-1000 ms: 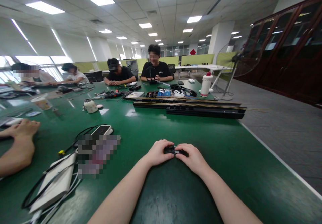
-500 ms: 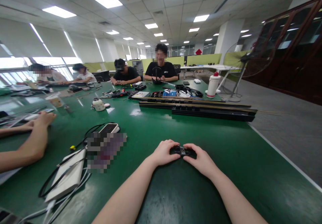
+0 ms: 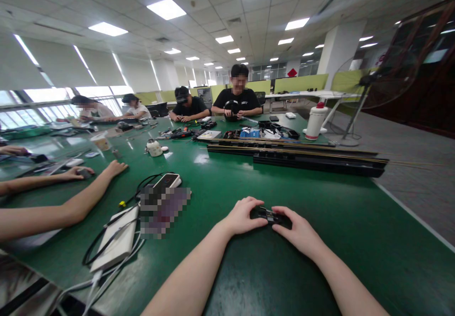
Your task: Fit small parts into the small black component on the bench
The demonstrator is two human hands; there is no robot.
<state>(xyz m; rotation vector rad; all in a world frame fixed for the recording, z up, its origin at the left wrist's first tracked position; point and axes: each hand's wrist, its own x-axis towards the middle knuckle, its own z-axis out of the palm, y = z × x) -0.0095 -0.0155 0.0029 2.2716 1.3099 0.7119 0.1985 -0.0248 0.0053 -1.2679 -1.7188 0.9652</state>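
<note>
Low over the green table (image 3: 220,183), or resting on it, is a small black elongated part (image 3: 270,216) with greyish detail along its middle; its exact kind is too small to make out. My left hand (image 3: 244,215) grips its left end between thumb and fingers. At the other end, my right hand (image 3: 294,227) pinches it the same way, thumb on the near side and fingers on the far side. The palms hide both ends of the part.
Left of my arms lie a white power bank (image 3: 115,240) with cables and a phone (image 3: 165,183). Long black rails (image 3: 320,164) with thin rods span the table ahead. A white bottle (image 3: 315,122) stands behind them. A co-worker's arm (image 3: 81,202) reaches in from the left.
My view has turned a little left, so everything sits further right. Both hands keep their grip on the black part. The co-worker's hands at the left have moved apart.
</note>
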